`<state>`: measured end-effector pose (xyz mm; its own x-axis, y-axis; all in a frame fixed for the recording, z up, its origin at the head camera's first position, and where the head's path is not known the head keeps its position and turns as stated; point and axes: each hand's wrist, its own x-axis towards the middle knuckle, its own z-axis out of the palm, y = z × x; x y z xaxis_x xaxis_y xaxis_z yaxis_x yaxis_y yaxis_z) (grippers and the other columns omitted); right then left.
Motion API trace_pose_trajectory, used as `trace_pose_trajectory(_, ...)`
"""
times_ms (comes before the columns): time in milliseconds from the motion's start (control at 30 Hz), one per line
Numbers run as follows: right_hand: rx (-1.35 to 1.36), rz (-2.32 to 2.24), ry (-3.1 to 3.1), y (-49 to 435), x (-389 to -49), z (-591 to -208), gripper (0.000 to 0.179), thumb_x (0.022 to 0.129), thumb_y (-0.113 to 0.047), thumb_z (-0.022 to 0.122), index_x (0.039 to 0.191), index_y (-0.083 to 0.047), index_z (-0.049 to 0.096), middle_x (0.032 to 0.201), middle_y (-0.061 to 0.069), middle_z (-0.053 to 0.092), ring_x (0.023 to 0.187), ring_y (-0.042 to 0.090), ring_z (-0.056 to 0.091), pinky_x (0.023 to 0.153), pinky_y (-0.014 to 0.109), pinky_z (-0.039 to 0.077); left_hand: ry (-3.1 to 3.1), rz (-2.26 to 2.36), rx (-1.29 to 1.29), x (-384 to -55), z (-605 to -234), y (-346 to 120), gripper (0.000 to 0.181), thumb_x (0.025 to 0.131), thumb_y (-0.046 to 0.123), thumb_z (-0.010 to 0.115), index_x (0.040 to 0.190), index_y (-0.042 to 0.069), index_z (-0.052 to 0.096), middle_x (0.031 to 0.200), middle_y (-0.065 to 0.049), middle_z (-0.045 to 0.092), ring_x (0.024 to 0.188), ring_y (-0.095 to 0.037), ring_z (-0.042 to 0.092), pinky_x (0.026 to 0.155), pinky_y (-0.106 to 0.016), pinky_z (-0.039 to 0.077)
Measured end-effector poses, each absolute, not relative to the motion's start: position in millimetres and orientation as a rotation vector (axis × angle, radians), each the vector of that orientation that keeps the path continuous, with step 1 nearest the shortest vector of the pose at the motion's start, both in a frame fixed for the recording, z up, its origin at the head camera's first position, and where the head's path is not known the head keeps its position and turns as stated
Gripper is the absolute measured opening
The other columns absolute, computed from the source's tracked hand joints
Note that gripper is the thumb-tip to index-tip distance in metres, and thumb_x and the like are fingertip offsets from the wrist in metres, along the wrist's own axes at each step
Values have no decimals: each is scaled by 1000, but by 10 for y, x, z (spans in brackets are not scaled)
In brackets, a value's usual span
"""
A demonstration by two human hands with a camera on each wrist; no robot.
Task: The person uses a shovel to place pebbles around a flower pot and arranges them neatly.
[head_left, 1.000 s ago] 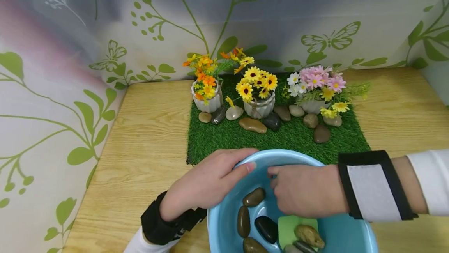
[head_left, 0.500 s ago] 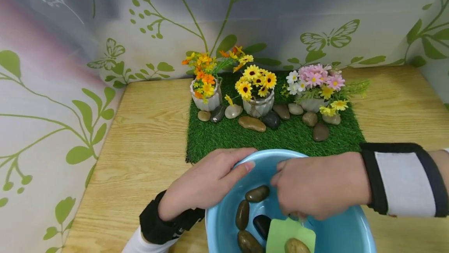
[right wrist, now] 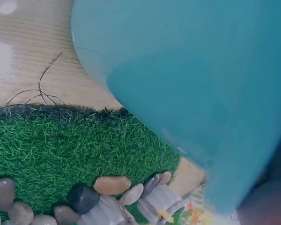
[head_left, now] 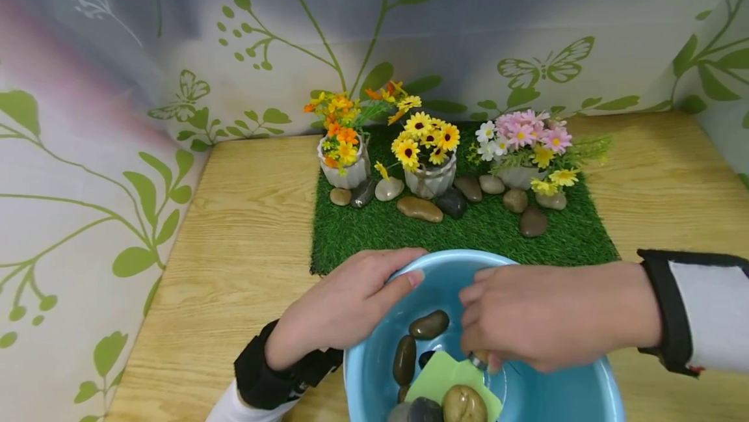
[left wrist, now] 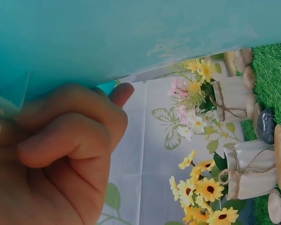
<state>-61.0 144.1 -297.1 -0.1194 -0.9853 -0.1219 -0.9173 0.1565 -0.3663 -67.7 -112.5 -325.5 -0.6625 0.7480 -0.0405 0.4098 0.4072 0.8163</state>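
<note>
My left hand (head_left: pixel 345 302) grips the far left rim of a light blue basin (head_left: pixel 435 285), thumb over the inside. In the left wrist view its fingers curl beside the blue wall. My right hand (head_left: pixel 544 315) reaches into the basin and holds the handle of a small shovel with a flat green blade (head_left: pixel 435 373) and a metal collar. A tan stone (head_left: pixel 464 404) and a dark grey stone (head_left: pixel 426 410) lie on the blade. Brown stones (head_left: pixel 405 360) sit on the basin's bottom to the left. Most of the shovel's handle is hidden by my right hand.
Behind the basin lies an artificial grass mat (head_left: pixel 374 233) with a row of stones (head_left: pixel 419 209). Three white flower pots stand on it, one with yellow flowers (head_left: pixel 418 124). A patterned cloth (head_left: pixel 456 51) hangs behind the wooden table (head_left: pixel 251 214).
My right hand has moved to the right and turned, tilting the shovel. The green blade has shifted left with stones on it, covering the black stone more. My left hand has stayed on the rim.
</note>
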Motion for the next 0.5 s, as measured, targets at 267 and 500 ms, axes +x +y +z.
trace_pose_trajectory(267, -1816, -426, 2154, 1620, -564, -2917, 5, 100, -31, 62, 103, -30, 65, 96, -28, 54, 84, -3, 43, 77, 17, 40, 2280, 1136, 989, -669, -3260, -1106, 36, 110, 37, 36, 135, 22, 57, 117, 7, 66, 102, -6, 63, 89, -27, 50)
trace_pose_trajectory(500, -1784, -471, 2202, 1743, -543, -2899, 9, 103, -33, 55, 107, -31, 63, 98, -28, 52, 85, -4, 43, 78, 19, 40, 2257, 1150, 960, -668, -3261, -1113, 34, 110, 37, 37, 134, 25, 57, 112, 8, 66, 98, -4, 64, 87, -27, 50)
